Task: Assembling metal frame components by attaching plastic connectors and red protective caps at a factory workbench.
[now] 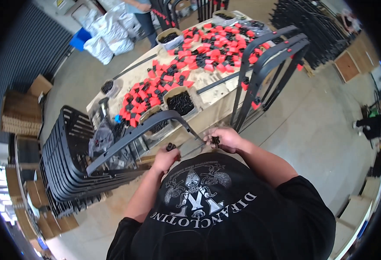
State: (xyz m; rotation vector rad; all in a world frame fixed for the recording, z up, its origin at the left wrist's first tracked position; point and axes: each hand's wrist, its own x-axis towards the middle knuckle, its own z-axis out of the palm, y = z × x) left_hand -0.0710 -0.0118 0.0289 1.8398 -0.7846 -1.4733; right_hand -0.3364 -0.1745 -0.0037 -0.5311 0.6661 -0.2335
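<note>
My left hand (pixel 166 158) is closed, with a small dark part (pixel 171 147) showing at its top; its exact kind is too small to make out. My right hand (pixel 226 138) is curled around several small black bolt-like parts (pixel 215 141). Its fingertips are at the right end of a bent black metal tube frame (pixel 155 120), but I cannot tell whether they touch it. That frame arches from a stack of black slatted metal frames (pixel 64 173) on the left over to my hands. A box of small black bolt-like pieces (pixel 180 103) stands just beyond it.
Red-and-black pieces (pixel 212 47) are heaped over the wooden worktable (pixel 129 78). Other black tube frames (pixel 277 52) stand upright at its right side. Another person (pixel 143 17) stands at the far side, near white sacks (pixel 108 41). Cardboard boxes (pixel 23 112) are stacked at left.
</note>
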